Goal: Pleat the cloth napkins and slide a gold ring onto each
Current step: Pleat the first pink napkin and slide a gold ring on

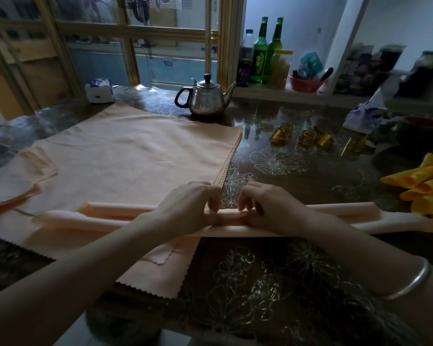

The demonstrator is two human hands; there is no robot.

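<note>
Left hand (188,206) and right hand (265,208) pinching the pleated peach napkin (110,216) — fingers curled on its folds, flat napkins (125,156) behind, gold rings (305,138) on dark floral surface (298,191)

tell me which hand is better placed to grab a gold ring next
Likely right: the gold metal napkin rings lie beyond the right hand, rightward; the left hand can hold the pleated peach cloth napkin.

Readable text: we find none anywhere in view.
Two green glass bottles (260,56), upper right of the frame: we see pale label marks, too blurred to read.
White and blue soft pack (99,91), upper left: blue print we cannot read.
Teal packet (310,62) in the red plastic bowl (304,85), upper right: light marks, illegible.
</note>
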